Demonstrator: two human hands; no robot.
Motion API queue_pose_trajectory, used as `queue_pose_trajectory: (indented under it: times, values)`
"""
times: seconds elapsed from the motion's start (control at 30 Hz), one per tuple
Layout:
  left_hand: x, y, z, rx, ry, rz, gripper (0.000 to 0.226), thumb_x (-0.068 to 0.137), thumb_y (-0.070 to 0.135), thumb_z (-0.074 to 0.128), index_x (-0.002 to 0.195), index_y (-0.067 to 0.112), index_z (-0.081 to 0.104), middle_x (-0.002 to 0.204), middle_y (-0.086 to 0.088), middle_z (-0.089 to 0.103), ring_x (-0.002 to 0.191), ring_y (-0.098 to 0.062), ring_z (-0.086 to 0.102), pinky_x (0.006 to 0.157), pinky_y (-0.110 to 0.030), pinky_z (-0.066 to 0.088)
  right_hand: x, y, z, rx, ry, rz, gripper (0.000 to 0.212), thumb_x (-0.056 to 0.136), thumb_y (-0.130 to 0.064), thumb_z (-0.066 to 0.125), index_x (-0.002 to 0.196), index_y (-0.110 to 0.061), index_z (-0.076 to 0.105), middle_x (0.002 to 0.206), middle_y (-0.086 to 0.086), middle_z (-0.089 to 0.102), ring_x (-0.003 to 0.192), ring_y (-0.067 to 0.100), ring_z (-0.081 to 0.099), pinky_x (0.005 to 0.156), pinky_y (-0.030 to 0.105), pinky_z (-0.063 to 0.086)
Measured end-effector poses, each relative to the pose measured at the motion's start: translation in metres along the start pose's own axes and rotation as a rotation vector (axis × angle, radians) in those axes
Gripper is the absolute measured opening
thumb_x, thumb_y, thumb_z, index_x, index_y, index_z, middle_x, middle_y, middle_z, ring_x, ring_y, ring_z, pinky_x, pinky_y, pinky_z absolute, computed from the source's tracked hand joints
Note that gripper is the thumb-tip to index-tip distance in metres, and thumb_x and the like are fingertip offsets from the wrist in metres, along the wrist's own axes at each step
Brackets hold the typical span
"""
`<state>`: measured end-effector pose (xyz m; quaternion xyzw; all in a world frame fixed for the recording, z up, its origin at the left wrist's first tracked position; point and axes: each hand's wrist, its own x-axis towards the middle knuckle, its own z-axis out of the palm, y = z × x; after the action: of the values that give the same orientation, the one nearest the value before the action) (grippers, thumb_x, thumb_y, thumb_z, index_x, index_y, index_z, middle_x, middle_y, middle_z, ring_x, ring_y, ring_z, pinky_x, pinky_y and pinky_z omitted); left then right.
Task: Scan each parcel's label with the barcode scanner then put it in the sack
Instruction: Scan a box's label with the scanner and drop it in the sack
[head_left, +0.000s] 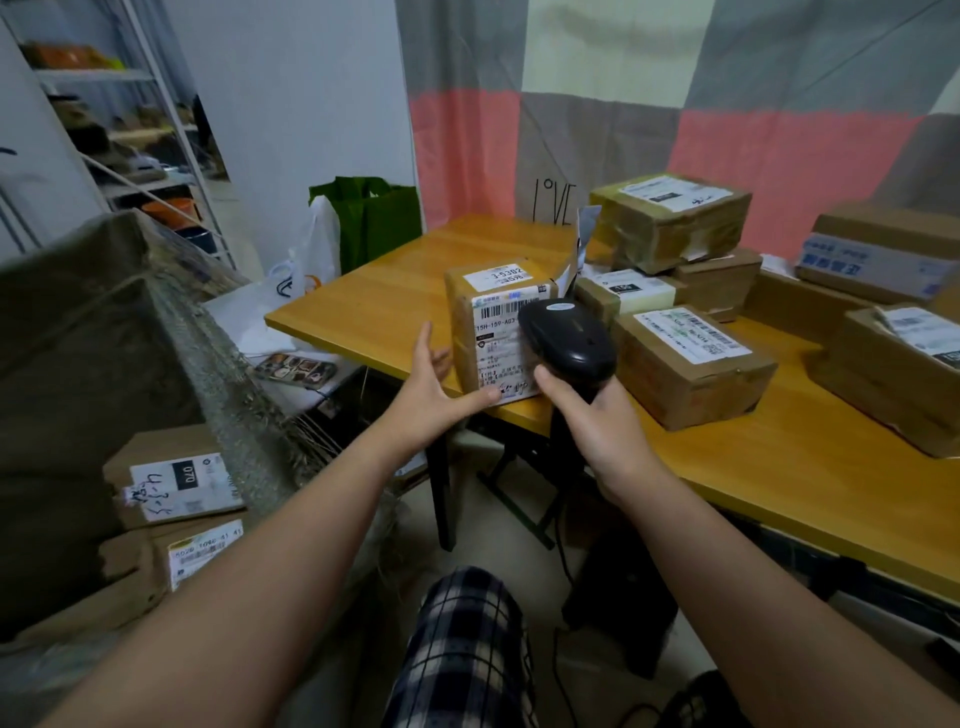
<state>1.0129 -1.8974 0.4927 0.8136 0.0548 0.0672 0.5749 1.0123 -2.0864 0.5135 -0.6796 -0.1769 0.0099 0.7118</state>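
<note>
A brown cardboard parcel (496, 332) with a white barcode label facing me stands upright at the near corner of the wooden table (779, 467). My left hand (431, 389) is spread at its left side, thumb along the bottom edge and fingers near the side face. My right hand (592, 415) grips the handle of a black barcode scanner (566, 338), whose head is right in front of the label's right part. A large woven sack (104, 364) stands open at my left, with two labelled parcels (176, 488) visible inside.
Several more taped parcels (691, 364) lie on the table to the right and behind. A green bag (374, 218) and a white plastic bag (317, 244) stand beyond the table's left end. Metal shelving (130, 130) is at far left. A patterned curtain hangs behind.
</note>
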Motion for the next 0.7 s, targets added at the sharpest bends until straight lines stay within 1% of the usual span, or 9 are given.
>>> queue_pose_trajectory:
  times: [0.07, 0.13, 0.17, 0.23, 0.3, 0.37, 0.5, 0.6, 0.7]
  values:
    - [0.006, -0.002, 0.003, -0.034, -0.012, 0.003, 0.122, 0.071, 0.033, 0.082, 0.151, 0.028, -0.010, 0.155, -0.005, 0.027, 0.141, -0.018, 0.028, 0.114, -0.038, 0.027, -0.003, 0.002, 0.002, -0.020, -0.001, -0.015, 0.031, 0.089, -0.020, 0.067, 0.103, -0.045, 0.056, 0.099, -0.032, 0.061, 0.092, -0.023, 0.055, 0.077, 0.000, 0.043]
    - [0.012, 0.000, 0.005, -0.034, -0.005, 0.025, 0.117, 0.069, 0.033, 0.085, 0.149, 0.032, -0.001, 0.145, -0.004, 0.038, 0.136, -0.020, 0.036, 0.113, -0.042, 0.033, -0.008, 0.002, 0.000, -0.075, 0.021, -0.044, 0.031, 0.089, -0.019, 0.068, 0.102, -0.044, 0.056, 0.097, -0.031, 0.060, 0.090, -0.024, 0.055, 0.076, 0.000, 0.042]
    - [0.014, 0.001, 0.006, -0.017, 0.010, 0.033, 0.114, 0.065, 0.038, 0.085, 0.147, 0.035, 0.005, 0.138, -0.003, 0.044, 0.131, -0.019, 0.042, 0.111, -0.044, 0.036, -0.010, 0.000, -0.002, -0.108, 0.050, -0.057, 0.027, 0.088, -0.020, 0.069, 0.101, -0.040, 0.057, 0.093, -0.028, 0.061, 0.084, -0.022, 0.057, 0.073, 0.002, 0.044]
    - [0.019, 0.003, 0.005, 0.048, 0.055, 0.041, 0.105, 0.056, 0.054, 0.081, 0.138, 0.042, 0.016, 0.124, 0.004, 0.052, 0.121, -0.016, 0.050, 0.107, -0.047, 0.040, -0.014, -0.005, -0.008, -0.155, 0.112, -0.037, 0.015, 0.086, -0.024, 0.071, 0.098, -0.025, 0.063, 0.076, -0.014, 0.063, 0.063, -0.007, 0.061, 0.061, 0.017, 0.050]
    - [0.021, 0.002, 0.004, 0.086, 0.088, 0.057, 0.099, 0.053, 0.061, 0.078, 0.131, 0.049, 0.019, 0.115, 0.012, 0.053, 0.116, -0.014, 0.053, 0.106, -0.049, 0.040, -0.019, -0.011, -0.012, -0.183, 0.147, 0.005, 0.013, 0.084, -0.027, 0.071, 0.092, -0.021, 0.063, 0.064, -0.005, 0.061, 0.049, 0.005, 0.059, 0.050, 0.024, 0.051]
    - [0.022, 0.003, 0.005, 0.070, 0.100, 0.086, 0.097, 0.061, 0.055, 0.080, 0.136, 0.045, 0.020, 0.109, 0.016, 0.053, 0.111, -0.011, 0.055, 0.104, -0.049, 0.041, -0.023, -0.016, -0.016, -0.246, 0.164, -0.008, 0.010, 0.084, -0.027, 0.070, 0.085, -0.021, 0.062, 0.058, -0.003, 0.061, 0.046, 0.006, 0.059, 0.048, 0.022, 0.051]
    - [0.021, 0.008, 0.008, 0.035, 0.109, 0.100, 0.092, 0.077, 0.030, 0.080, 0.145, 0.029, 0.019, 0.104, 0.015, 0.052, 0.099, 0.000, 0.053, 0.102, -0.042, 0.045, -0.028, -0.022, -0.020, -0.290, 0.186, -0.046, 0.009, 0.085, -0.028, 0.069, 0.084, -0.022, 0.062, 0.055, -0.003, 0.060, 0.047, 0.007, 0.061, 0.050, 0.023, 0.052]
    - [0.021, 0.009, 0.007, 0.051, 0.113, 0.088, 0.091, 0.075, 0.034, 0.080, 0.142, 0.034, 0.018, 0.105, 0.016, 0.053, 0.105, -0.008, 0.056, 0.102, -0.047, 0.045, -0.030, -0.023, -0.023, -0.284, 0.178, -0.032, 0.010, 0.085, -0.029, 0.069, 0.084, -0.023, 0.061, 0.054, -0.002, 0.060, 0.048, 0.008, 0.061, 0.050, 0.023, 0.051]
    - [0.021, 0.009, 0.008, 0.043, 0.114, 0.076, 0.091, 0.077, 0.030, 0.080, 0.144, 0.031, 0.018, 0.104, 0.015, 0.054, 0.100, -0.002, 0.056, 0.101, -0.045, 0.046, -0.031, -0.025, -0.023, -0.267, 0.176, -0.020, 0.012, 0.085, -0.029, 0.069, 0.083, -0.021, 0.061, 0.056, -0.002, 0.060, 0.047, 0.008, 0.060, 0.047, 0.021, 0.049]
